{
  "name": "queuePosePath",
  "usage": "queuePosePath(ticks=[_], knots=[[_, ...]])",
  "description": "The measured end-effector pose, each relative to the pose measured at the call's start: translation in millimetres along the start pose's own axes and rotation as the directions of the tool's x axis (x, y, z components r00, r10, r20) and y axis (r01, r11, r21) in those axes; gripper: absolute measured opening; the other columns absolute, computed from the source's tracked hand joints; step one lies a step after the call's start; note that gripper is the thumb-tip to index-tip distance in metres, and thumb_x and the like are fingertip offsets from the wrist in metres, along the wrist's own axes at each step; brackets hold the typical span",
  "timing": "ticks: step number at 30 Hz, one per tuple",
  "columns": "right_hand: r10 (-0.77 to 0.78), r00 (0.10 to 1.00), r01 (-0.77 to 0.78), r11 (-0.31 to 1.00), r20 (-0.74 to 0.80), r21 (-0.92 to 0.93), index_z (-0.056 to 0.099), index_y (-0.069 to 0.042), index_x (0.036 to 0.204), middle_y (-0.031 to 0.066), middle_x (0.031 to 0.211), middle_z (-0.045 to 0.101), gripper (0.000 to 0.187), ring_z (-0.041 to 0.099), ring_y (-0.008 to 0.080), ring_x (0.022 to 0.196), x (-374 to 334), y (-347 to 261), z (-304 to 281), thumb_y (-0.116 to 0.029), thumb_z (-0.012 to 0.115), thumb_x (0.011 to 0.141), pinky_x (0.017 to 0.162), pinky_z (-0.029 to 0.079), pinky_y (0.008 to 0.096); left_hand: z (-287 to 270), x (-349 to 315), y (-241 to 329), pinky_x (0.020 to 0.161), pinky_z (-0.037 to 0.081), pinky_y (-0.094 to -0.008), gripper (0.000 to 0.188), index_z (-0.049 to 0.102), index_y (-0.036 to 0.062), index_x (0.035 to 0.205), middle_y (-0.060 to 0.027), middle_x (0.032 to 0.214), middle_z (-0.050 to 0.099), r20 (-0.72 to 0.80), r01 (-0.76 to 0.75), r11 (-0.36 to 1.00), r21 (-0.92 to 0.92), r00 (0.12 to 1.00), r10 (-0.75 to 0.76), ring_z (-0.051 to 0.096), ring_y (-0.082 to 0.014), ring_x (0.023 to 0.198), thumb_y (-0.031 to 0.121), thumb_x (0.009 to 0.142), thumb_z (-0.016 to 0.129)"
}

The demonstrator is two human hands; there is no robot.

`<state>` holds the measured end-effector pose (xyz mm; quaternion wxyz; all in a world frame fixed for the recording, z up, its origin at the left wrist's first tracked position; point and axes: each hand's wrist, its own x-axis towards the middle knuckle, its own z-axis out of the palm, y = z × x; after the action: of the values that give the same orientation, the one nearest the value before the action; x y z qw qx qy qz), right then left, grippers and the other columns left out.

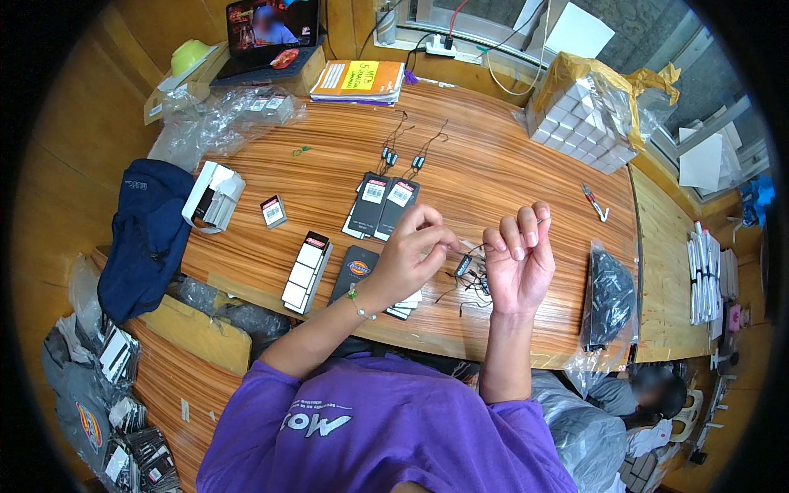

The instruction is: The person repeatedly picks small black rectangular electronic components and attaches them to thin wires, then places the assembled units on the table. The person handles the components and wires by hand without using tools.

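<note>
Both my hands are raised over the near edge of the wooden table (493, 164). My left hand (411, 251) pinches a thin black string between thumb and fingers. My right hand (519, 259) faces palm up with curled fingers and holds the other end of that string. Between the hands hangs a small black tag (463, 264), and a tangle of black strings with tags (475, 286) lies on the table under them. Flat black sleeves with white labels (381, 205) lie just beyond my left hand.
A clear bag of black strings (610, 296) lies to the right, a bagged stack of white boxes (582, 123) at the far right. White and black cards (306, 271), a small box (273, 211), a navy bag (148, 234), a laptop (271, 33) and paper pads (357, 80) sit left and behind. Another person (653, 390) is at lower right.
</note>
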<state>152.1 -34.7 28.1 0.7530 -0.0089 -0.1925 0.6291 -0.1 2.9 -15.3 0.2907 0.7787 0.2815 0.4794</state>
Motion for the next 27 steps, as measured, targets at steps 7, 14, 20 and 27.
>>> queuePosePath(ticks=[7, 14, 20, 27], knots=[[-0.052, 0.999, 0.052, 0.999, 0.000, -0.016, 0.045, -0.012, 0.099, -0.0003, 0.071, 0.043, 0.006, 0.039, 0.0112, 0.060, -1, 2, 4, -0.016, 0.044, 0.094, 0.065, 0.036, 0.0288, 7, -3, 16, 0.072, 0.051, -0.0272, 0.029, 0.060, 0.0042, 0.102, -0.0110, 0.094, 0.063, 0.093, 0.155, 0.961, -0.229, 0.986, -0.136, 0.062, -0.0208, 0.084, 0.008, 0.074, 0.067], [-0.072, 0.997, 0.045, 0.745, -0.013, -0.665, 0.054, -0.003, 0.095, 0.0037, 0.070, 0.053, 0.008, 0.047, 0.0106, 0.061, -8, -15, 4, -0.008, 0.053, 0.088, 0.060, 0.039, 0.0246, -15, 7, 26, 0.066, 0.051, -0.0231, 0.015, 0.063, -0.0016, 0.093, -0.0088, 0.087, 0.065, 0.044, 0.193, 0.923, -0.333, 0.981, -0.190, 0.063, -0.0124, 0.077, 0.000, 0.078, 0.064], [0.070, 0.993, -0.119, 0.483, -0.097, -0.868, 0.050, 0.001, 0.102, 0.0032, 0.073, 0.056, 0.018, 0.053, 0.0076, 0.067, -18, -8, 10, 0.001, 0.055, 0.085, 0.060, 0.041, 0.0195, -15, 10, 26, 0.058, 0.046, -0.0200, 0.012, 0.066, -0.0004, 0.090, -0.0047, 0.080, 0.065, 0.032, 0.309, 0.794, -0.523, 0.938, -0.344, 0.057, -0.0065, 0.067, 0.008, 0.082, 0.063], [0.157, 0.981, -0.176, 0.430, -0.119, -0.886, 0.045, 0.000, 0.100, 0.0028, 0.074, 0.054, 0.021, 0.052, 0.0070, 0.069, -19, -5, 13, 0.003, 0.056, 0.082, 0.063, 0.041, 0.0192, -22, 12, 34, 0.056, 0.045, -0.0191, 0.011, 0.066, -0.0005, 0.091, -0.0041, 0.080, 0.065, 0.123, 0.392, 0.771, -0.501, 0.915, -0.385, 0.055, -0.0057, 0.065, 0.006, 0.082, 0.063]])
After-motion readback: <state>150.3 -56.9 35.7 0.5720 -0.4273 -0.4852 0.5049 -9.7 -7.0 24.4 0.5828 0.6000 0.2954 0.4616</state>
